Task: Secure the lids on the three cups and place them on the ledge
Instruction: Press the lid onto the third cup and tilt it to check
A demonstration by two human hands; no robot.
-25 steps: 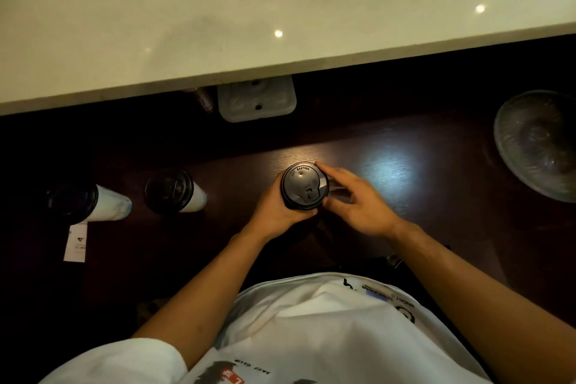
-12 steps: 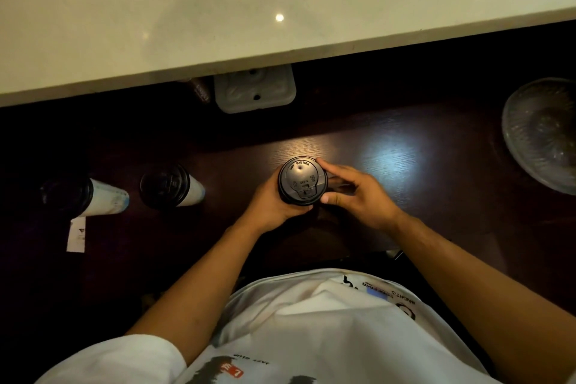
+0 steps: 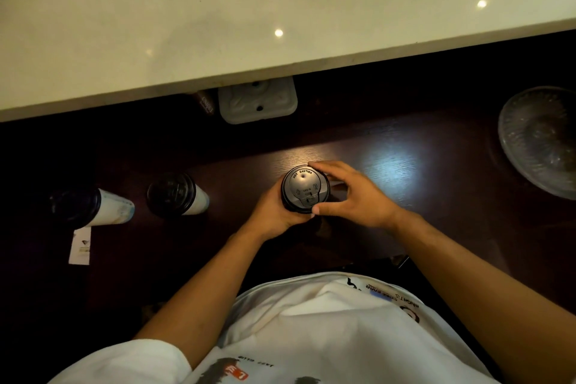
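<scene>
- The left hand (image 3: 274,212) wraps around the cup beneath the black lid (image 3: 304,188); the cup itself is hidden.
- The right hand (image 3: 355,196) pinches the lid's rim between thumb and fingers.
- Two lidded cups (image 3: 177,195) (image 3: 90,207) stand apart to the left on the dark table (image 3: 436,196).
- The pale ledge (image 3: 249,25) runs above; a glass dish (image 3: 542,140) sits far right.
</scene>
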